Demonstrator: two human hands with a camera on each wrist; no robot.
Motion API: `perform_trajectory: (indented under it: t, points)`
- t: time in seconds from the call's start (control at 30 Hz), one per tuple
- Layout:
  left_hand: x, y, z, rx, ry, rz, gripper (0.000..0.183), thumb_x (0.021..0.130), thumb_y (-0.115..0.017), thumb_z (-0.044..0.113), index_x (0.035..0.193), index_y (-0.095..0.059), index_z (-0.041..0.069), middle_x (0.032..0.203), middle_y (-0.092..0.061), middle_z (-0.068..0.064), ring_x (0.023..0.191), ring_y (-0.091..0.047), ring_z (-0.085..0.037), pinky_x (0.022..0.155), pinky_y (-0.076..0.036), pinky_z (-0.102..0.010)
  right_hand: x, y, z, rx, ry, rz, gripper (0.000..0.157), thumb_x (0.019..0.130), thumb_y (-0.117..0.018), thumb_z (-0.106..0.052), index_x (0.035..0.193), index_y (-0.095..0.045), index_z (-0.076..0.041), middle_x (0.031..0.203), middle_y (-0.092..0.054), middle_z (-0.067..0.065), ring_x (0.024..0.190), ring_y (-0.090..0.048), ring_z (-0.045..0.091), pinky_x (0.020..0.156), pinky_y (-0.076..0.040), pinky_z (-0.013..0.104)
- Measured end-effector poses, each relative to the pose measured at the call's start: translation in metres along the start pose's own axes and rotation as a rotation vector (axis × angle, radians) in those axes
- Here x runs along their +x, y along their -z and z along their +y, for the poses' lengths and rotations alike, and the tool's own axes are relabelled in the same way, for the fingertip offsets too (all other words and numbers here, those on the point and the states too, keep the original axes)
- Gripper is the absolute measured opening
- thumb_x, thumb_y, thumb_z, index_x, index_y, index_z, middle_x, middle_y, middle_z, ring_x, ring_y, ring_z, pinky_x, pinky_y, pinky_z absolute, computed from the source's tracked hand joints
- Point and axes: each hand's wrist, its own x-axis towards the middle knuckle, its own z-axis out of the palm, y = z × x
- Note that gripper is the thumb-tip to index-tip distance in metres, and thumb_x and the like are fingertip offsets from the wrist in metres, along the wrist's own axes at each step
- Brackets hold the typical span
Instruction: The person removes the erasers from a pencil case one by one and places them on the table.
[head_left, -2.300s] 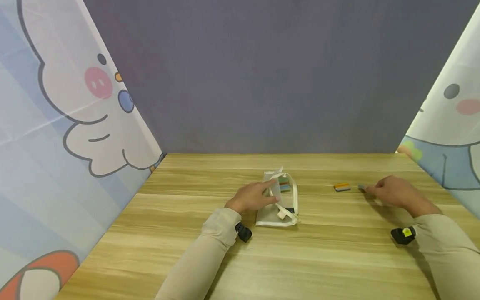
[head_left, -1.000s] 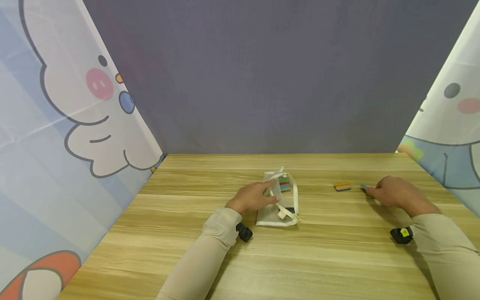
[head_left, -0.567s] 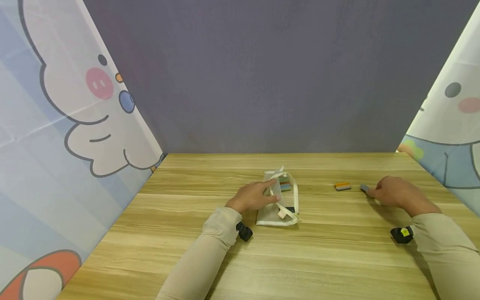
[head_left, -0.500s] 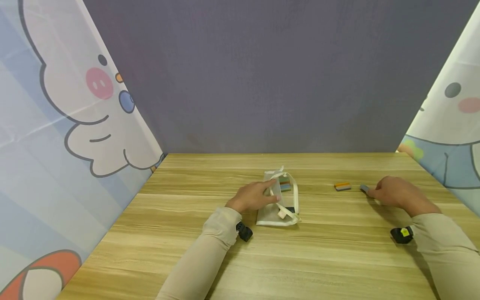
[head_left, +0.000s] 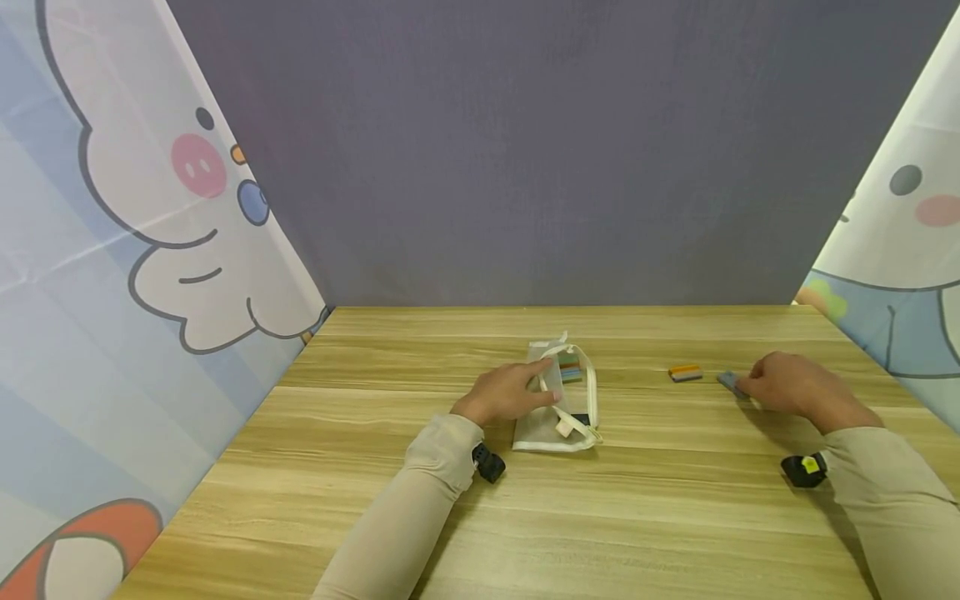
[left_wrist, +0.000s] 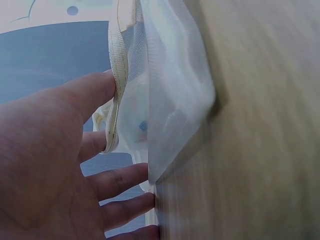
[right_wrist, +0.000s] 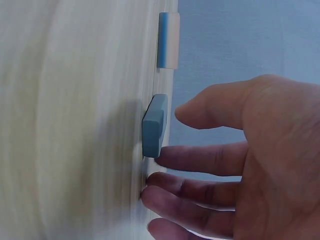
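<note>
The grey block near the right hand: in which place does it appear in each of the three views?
Head view: the grey block is right of centre, at the fingertips of the right hand.
Left wrist view: not in it.
Right wrist view: near the centre, with the right hand on the picture's right side.
Shared landmark: the wooden table, visible in all three.

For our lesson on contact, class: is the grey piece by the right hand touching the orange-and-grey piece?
Apart. The head view shows a plain strip of wooden table between the grey piece and the orange-and-grey piece.
</note>
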Motion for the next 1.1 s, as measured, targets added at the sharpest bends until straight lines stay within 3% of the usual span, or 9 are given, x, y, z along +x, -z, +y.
perform_trajectory:
  t: [0.1, 0.2, 0.3, 0.7, 0.97, 1.1]
  points:
    - [-0.001, 0.000, 0.000, -0.005, -0.002, -0.001, 0.067, 0.100, -0.053, 0.057, 0.159, -0.031, 0.034, 0.154, -0.044, 0.003, 0.139, -0.043, -0.025, 0.106, -0.041, -0.051, -0.001, -0.001, 0.000, 0.005, 0.007, 0.027, 0.041, 0.099, -0.055, -0.035, 0.096, -0.069, 0.003, 0.080, -0.064, 0.010, 0.069, -0.056, 0.024, 0.061, -0.045, 0.040]
    - [-0.001, 0.000, 0.000, -0.013, -0.004, -0.003, 0.067, 0.100, -0.053, 0.057, 0.159, -0.031, 0.034, 0.154, -0.044, 0.003, 0.140, -0.043, -0.026, 0.106, -0.040, -0.051, 0.001, -0.002, 0.001, 0.016, 0.015, 0.067, 0.048, 0.099, -0.055, -0.033, 0.113, -0.062, 0.013, 0.094, -0.068, 0.026, 0.081, -0.064, 0.039, 0.067, -0.050, 0.049]
    - [-0.001, 0.000, -0.002, -0.017, -0.006, -0.006, 0.068, 0.100, -0.052, 0.058, 0.159, -0.030, 0.034, 0.155, -0.043, 0.003, 0.140, -0.043, -0.026, 0.106, -0.040, -0.052, 0.002, -0.004, -0.002, 0.051, 0.029, 0.117, 0.056, 0.100, -0.053, -0.031, 0.127, -0.052, 0.018, 0.110, -0.063, 0.038, 0.094, -0.064, 0.051, 0.072, -0.051, 0.057]
    - [0.000, 0.000, -0.002, -0.017, -0.014, -0.010, 0.067, 0.100, -0.052, 0.057, 0.159, -0.030, 0.034, 0.155, -0.043, 0.002, 0.139, -0.043, -0.026, 0.106, -0.041, -0.051, 0.002, -0.007, -0.025, 0.216, 0.070, 0.200, 0.058, 0.104, -0.052, -0.030, 0.139, -0.041, 0.014, 0.113, -0.064, 0.034, 0.088, -0.068, 0.041, 0.071, -0.054, 0.052]
    - [-0.001, 0.003, -0.002, -0.027, -0.011, -0.004, 0.067, 0.100, -0.052, 0.057, 0.159, -0.032, 0.033, 0.155, -0.043, 0.002, 0.140, -0.042, -0.025, 0.107, -0.039, -0.052, 0.006, -0.010, -0.043, 0.226, 0.118, 0.208, 0.049, 0.103, -0.054, -0.027, 0.133, -0.052, 0.011, 0.104, -0.069, 0.026, 0.087, -0.068, 0.036, 0.072, -0.054, 0.051]
    - [-0.002, 0.003, -0.003, -0.021, -0.010, -0.005, 0.067, 0.099, -0.053, 0.058, 0.158, -0.033, 0.033, 0.155, -0.043, 0.002, 0.140, -0.042, -0.025, 0.107, -0.039, -0.052, 0.008, -0.014, -0.051, 0.243, 0.139, 0.207, 0.043, 0.102, -0.056, -0.023, 0.128, -0.056, 0.011, 0.100, -0.070, 0.022, 0.084, -0.068, 0.031, 0.068, -0.053, 0.045]
